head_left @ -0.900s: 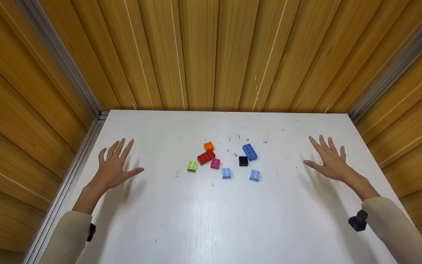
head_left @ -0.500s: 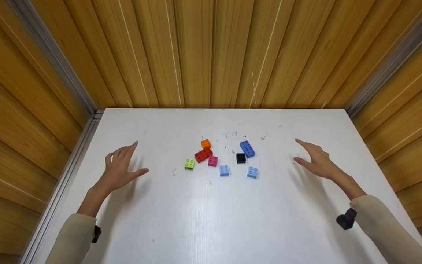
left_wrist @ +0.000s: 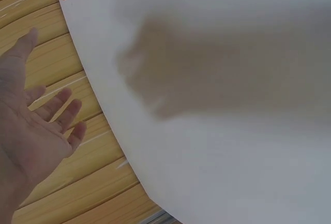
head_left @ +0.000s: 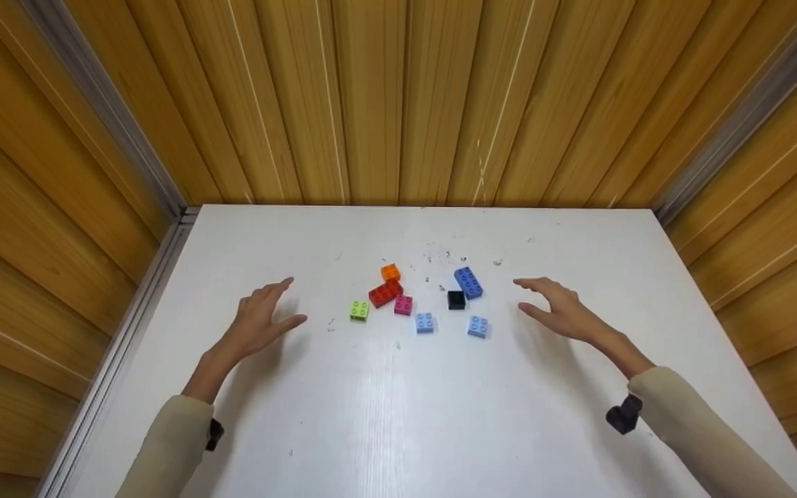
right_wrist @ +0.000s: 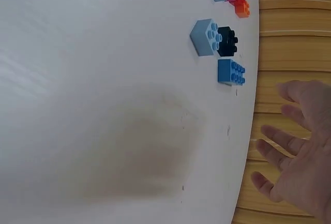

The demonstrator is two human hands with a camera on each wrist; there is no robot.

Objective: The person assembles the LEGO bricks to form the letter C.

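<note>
My left hand (head_left: 254, 322) hovers over the table left of the bricks, fingers relaxed and holding nothing. Closest to it is a lime green brick (head_left: 359, 310). On the other side my right hand (head_left: 563, 312) hangs in the air, thumb and fingers apart, nothing between them. Nearest to that hand are a long blue brick (head_left: 468, 282) and a light blue brick (head_left: 478, 326). Between them and the green brick lie a black brick (head_left: 456, 299), a second light blue brick (head_left: 425, 322), a pink brick (head_left: 403, 305), a red brick (head_left: 386, 293) and an orange brick (head_left: 390, 272).
The white table (head_left: 371, 415) carries small dark marks behind the bricks. Yellow wood-patterned panels (head_left: 398, 104) rise at its back and sides. A metal rail (head_left: 111, 360) runs along the left edge. Each sleeve has a black wrist device (head_left: 624, 415).
Both hands have moved inward toward the bricks, the left to the right and the right to the left. Their spread fingers have drawn closer together. The bricks lie as before.
</note>
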